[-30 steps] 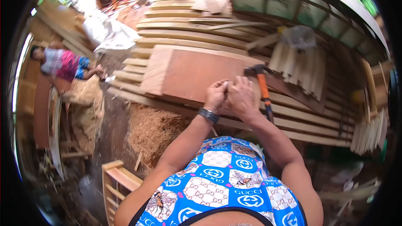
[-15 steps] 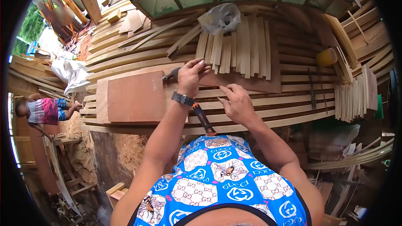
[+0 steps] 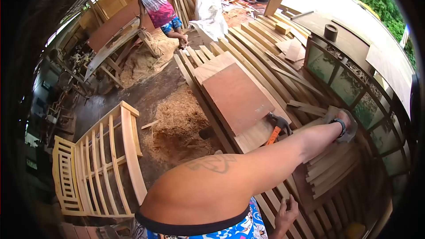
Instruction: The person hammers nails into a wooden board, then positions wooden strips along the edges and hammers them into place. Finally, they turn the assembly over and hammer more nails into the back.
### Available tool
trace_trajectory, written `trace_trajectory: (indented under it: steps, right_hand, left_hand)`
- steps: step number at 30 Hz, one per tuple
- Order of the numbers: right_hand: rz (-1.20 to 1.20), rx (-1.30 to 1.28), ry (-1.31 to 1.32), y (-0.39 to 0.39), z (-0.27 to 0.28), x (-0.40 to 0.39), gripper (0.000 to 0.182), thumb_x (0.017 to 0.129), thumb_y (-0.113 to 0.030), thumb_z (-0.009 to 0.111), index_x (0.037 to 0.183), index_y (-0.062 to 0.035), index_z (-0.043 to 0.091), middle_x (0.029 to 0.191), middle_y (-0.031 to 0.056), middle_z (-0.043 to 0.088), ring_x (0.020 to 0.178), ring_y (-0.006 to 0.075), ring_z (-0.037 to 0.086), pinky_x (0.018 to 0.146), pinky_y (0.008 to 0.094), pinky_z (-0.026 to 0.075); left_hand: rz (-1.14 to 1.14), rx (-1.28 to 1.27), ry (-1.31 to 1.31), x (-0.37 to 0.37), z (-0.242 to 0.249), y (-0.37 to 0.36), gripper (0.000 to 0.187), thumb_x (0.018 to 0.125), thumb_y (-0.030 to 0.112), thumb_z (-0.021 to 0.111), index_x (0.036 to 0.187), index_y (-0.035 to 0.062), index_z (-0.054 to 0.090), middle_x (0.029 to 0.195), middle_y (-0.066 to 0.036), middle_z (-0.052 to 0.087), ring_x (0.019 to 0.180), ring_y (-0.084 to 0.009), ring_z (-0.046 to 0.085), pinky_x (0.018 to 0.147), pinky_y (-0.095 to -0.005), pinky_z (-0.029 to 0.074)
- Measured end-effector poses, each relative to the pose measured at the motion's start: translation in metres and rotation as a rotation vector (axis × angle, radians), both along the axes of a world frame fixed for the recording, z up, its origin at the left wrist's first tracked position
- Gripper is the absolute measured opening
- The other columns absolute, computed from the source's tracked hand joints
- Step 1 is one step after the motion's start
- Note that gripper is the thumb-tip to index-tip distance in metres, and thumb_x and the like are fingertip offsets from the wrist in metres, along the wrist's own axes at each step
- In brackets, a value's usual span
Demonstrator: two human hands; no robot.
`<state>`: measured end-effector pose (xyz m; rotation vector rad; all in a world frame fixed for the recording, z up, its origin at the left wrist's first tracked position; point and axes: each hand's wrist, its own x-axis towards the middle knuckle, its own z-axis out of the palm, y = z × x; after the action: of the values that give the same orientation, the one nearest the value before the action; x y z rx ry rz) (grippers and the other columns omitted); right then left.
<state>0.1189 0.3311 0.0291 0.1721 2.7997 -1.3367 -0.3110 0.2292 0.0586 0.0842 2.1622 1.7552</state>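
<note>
My left hand (image 3: 344, 118), with a dark watch on its wrist, is stretched far out to the right at the clear plastic bag (image 3: 350, 129). Its fingers are hidden by the bag and the hand, so their grip cannot be made out. Below the bag lies a bundle of thin wooden strips (image 3: 332, 170). Low in the view, my right hand (image 3: 287, 214) hovers above the long timbers, fingers bent and apart, with nothing visible in them. A claw hammer (image 3: 275, 132) with an orange handle rests beside the reddish-brown plywood panel (image 3: 239, 97), partly behind my left forearm.
Long timbers (image 3: 261, 62) form the work surface. A glazed wooden frame (image 3: 354, 88) stands along the right. On the left floor is a slatted wooden bed frame (image 3: 99, 163) near a sawdust pile (image 3: 179, 119). Another person (image 3: 159, 11) is at the back by a bench (image 3: 110, 44).
My view has swung left. My left hand has gone from above the timbers near the strips out to the plastic bag. My right hand stays low over the timbers.
</note>
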Motion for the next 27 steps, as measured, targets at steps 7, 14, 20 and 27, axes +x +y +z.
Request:
trace_trajectory:
  steps: [7,14,20,27]
  right_hand:
    - [0.188,-0.008,0.044,0.001,0.008,-0.042,0.037,0.091,-0.001,0.068,0.127,0.0082,0.067,0.092,0.0165,0.066,0.081,0.0263,0.064,0.076,0.0389,0.053]
    - [0.359,0.022,0.119,-0.034,0.018,-0.099,0.035,0.090,0.001,0.067,0.125,0.0084,0.067,0.087,0.0180,0.065,0.077,0.0305,0.063,0.075,0.0407,0.052]
    - [0.524,0.032,0.140,-0.109,0.012,-0.113,0.038,0.083,0.003,0.066,0.121,0.0049,0.067,0.087,0.0190,0.065,0.078,0.0365,0.064,0.072,0.0452,0.051]
    - [0.524,0.060,0.128,-0.216,0.020,-0.117,0.036,0.088,-0.002,0.071,0.122,0.0076,0.067,0.086,0.0198,0.068,0.079,0.0345,0.068,0.073,0.0432,0.054]
  left_hand:
    - [0.004,-0.018,0.102,0.009,-0.011,0.010,0.017,0.088,0.020,0.075,0.091,0.0039,0.079,0.090,-0.017,0.077,0.083,-0.0225,0.076,0.070,-0.0365,0.059]
    - [0.269,0.111,0.504,0.088,0.011,-0.083,0.019,0.080,0.017,0.081,0.077,-0.0009,0.077,0.069,-0.019,0.072,0.068,-0.0274,0.075,0.067,-0.0377,0.058]
    - [0.339,-0.046,0.562,0.161,0.009,-0.254,0.026,0.090,0.024,0.075,0.085,-0.0022,0.075,0.069,-0.016,0.070,0.066,-0.0216,0.071,0.063,-0.0353,0.055]
    - [0.687,-0.317,0.424,0.221,-0.029,-0.467,0.023,0.091,0.024,0.073,0.091,0.0015,0.076,0.078,-0.017,0.075,0.073,-0.0246,0.074,0.068,-0.0379,0.057]
